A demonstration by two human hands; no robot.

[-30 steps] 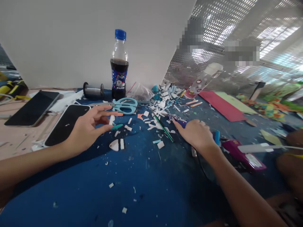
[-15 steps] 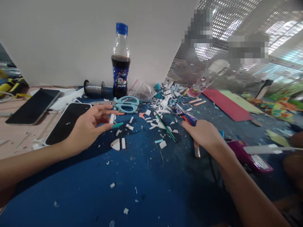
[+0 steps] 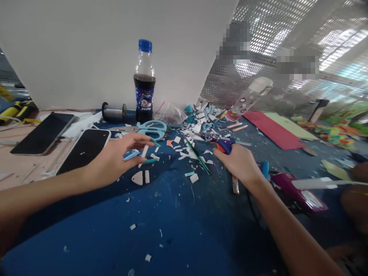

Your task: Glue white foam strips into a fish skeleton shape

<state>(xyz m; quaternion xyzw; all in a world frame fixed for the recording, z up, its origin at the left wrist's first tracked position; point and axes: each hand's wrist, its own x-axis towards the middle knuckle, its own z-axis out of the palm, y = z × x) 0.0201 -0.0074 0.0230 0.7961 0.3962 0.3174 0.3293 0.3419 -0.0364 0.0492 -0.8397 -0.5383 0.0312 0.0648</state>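
Note:
My left hand (image 3: 115, 155) pinches a small foam piece (image 3: 145, 151) between thumb and fingertips. White, light blue and teal parts of it show past the fingers. My right hand (image 3: 242, 161) is wrapped round a dark blue and orange hot glue gun (image 3: 225, 145), with a red light on its body and a clear stick out of its back. Its nozzle is hard to make out against the scraps. On the blue table below the left hand lie a white pointed foam cutout (image 3: 137, 178) and a narrow white strip (image 3: 147, 176).
Light blue scissors (image 3: 152, 129) lie behind the left hand, near a cola bottle (image 3: 144, 84) and a wire spool (image 3: 114, 112). A heap of foam scraps (image 3: 201, 119) and a green pencil (image 3: 198, 157) are mid-table. Two phones (image 3: 43, 133) lie left; a purple device (image 3: 299, 191) lies right.
The left hand has moved slightly right and turned the foam piece, so its light blue part now shows. The glue gun has tilted, and its clear stick and red light have come into sight.

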